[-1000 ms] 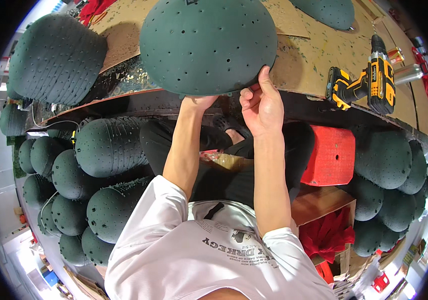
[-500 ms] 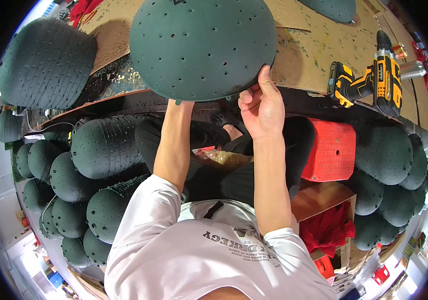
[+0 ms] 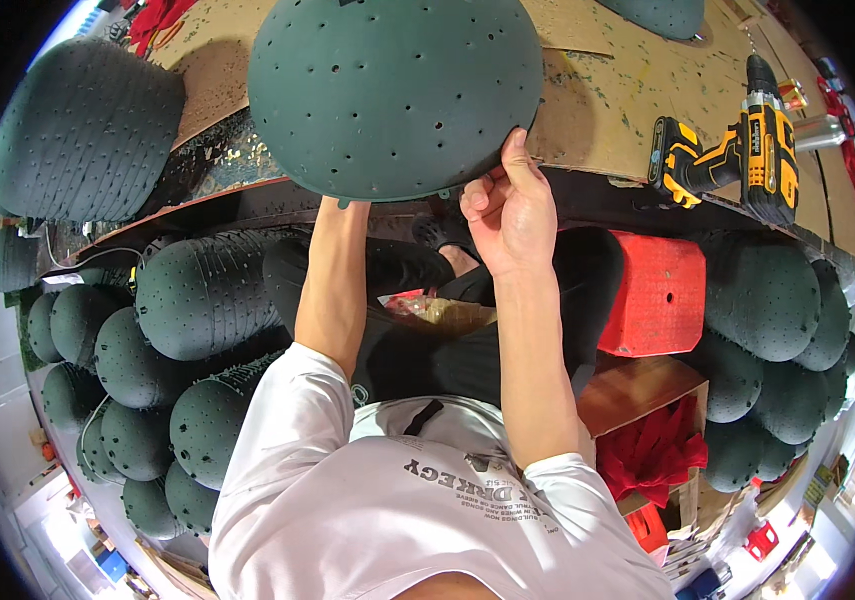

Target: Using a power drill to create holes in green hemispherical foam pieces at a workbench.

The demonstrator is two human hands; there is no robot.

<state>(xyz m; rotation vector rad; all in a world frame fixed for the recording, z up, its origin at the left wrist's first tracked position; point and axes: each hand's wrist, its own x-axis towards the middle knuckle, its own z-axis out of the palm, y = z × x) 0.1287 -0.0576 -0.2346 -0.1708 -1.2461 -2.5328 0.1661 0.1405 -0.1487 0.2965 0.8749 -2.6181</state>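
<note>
A dark green plastic dome [image 3: 396, 95], dotted with small holes, is held up over the front edge of the worktable. My right hand [image 3: 513, 215] pinches its lower right rim, thumb on the outer surface and the other fingers curled by the edge. My left forearm [image 3: 338, 265] reaches up behind the dome's lower rim, which hides the left hand and its fingers. On the table to the right, a yellow and black cordless drill [image 3: 748, 160] lies with its bit pointing away. A stack of nested green domes [image 3: 88, 130] rests at the table's left.
Stacked domes crowd the floor left [image 3: 208, 295] and right [image 3: 763, 300]. Beside my right knee stands a red plastic stool [image 3: 656, 295], with an open wooden box [image 3: 638, 390] containing red fabric [image 3: 658, 455] nearer me. Cardboard [image 3: 588, 110] covers the tabletop, scattered with green shavings.
The dome and both my arms appear slightly further left, along with a small shift of the whole view. My right hand's hold on the rim looks the same.
</note>
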